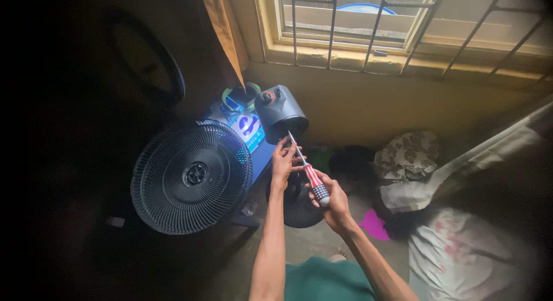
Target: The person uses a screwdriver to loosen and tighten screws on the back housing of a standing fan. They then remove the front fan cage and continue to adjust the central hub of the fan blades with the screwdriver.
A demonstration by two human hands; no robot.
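Dim floor under barred window: right hand point(329, 198) clenches screwdriver point(308, 174), tip at 11 o'clock on motor housing point(280, 112), left hand point(283, 157) pinching the shaft; tilt risks slipping.

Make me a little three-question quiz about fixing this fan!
1. True or false: the right hand holds a screwdriver with a red and white striped handle.
2. What does the left hand steady? A) the round fan grille B) the screwdriver's shaft below the grey motor housing C) the window bars
3. Fill in: the fan grille lies to the ____ of the hands.

Key: 1 true; 2 B; 3 left
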